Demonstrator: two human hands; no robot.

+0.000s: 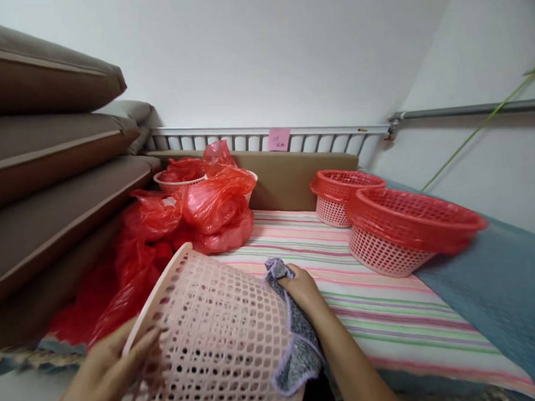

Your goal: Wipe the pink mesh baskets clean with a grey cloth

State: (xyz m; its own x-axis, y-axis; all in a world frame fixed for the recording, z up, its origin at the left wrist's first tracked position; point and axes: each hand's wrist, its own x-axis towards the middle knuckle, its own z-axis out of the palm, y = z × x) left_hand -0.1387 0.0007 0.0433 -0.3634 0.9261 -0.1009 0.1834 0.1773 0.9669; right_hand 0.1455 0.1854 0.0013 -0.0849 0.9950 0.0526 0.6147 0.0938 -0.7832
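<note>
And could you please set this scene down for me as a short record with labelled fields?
Left hand: gripping the rim of a pale pink basket
Right hand: holding a gray cloth with purple edging at the basket's base end
Basket pose: tilted on its side, rim to the left
Behind it: red plastic bags, heaped
Right side: two baskets with red plastic over their rims
Far left: stacked cushions
Surface: striped sheet
Back wall: radiator bearing a pink note

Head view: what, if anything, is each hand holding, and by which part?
The left hand grips the pink basket by its rim. The right hand holds the grey cloth near its upper end, the rest hanging below.
</note>
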